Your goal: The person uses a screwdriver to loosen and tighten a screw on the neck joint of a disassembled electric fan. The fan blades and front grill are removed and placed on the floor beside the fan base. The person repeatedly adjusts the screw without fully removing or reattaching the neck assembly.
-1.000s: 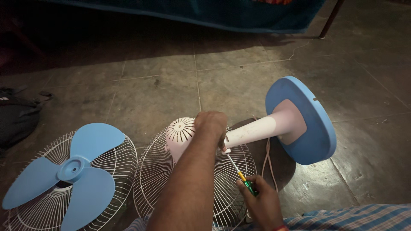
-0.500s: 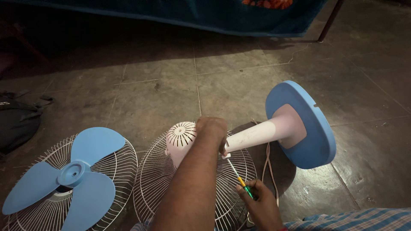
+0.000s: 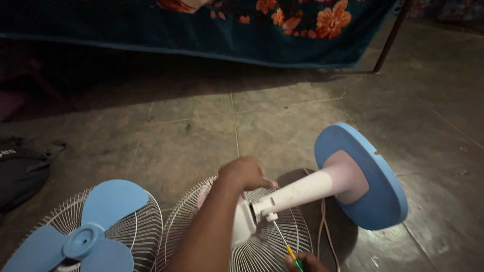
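- One left hand rests on top of the fan's pale motor housing, fingers curled down over it and pressed against it.
- One right hand shows only at the bottom edge; its fingers pinch the yellow-green handle of one thin screwdriver, whose tip meets the joint where the white stem joins the housing.
- One fan lies on its side on the floor: its round blue base stands on edge to the right, the stem pointing left into the housing.
- Two wire grilles lie flat: one under the housing, one just beside it at lower left.
- One blue blade set, three blades, sits in the left grille.
- One thin cord runs down beside the base.
- One dark bag lies at far left.
- One flowered blue cloth hangs along the top.
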